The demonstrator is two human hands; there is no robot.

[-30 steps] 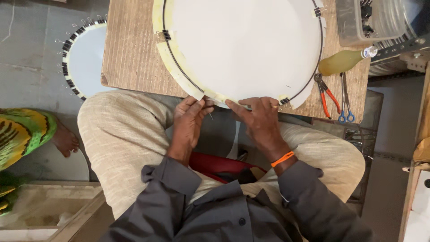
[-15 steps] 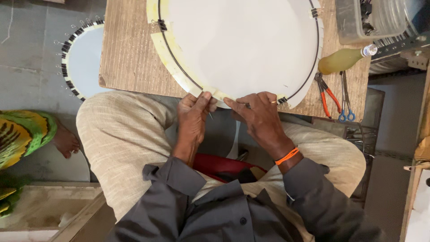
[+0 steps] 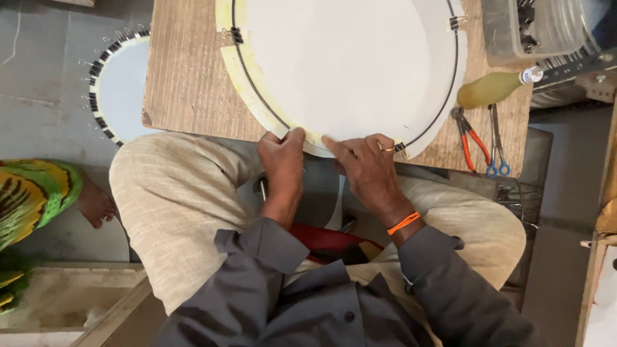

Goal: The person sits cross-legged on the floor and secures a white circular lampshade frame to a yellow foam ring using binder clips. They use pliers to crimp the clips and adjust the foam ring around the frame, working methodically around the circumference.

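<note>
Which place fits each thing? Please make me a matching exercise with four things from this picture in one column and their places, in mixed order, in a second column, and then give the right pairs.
Things:
1. left hand
2. yellow bottle
3. pliers
4. black-and-white rimmed disc

Places:
A. on the floor, left of the wooden board
B. lying on the board beside blue-handled scissors
C. gripping the near edge of the large white disc
D. lying on its side at the board's right edge, next to a clear container

Pairs: 1-C, 2-D, 3-B, 4-A
</note>
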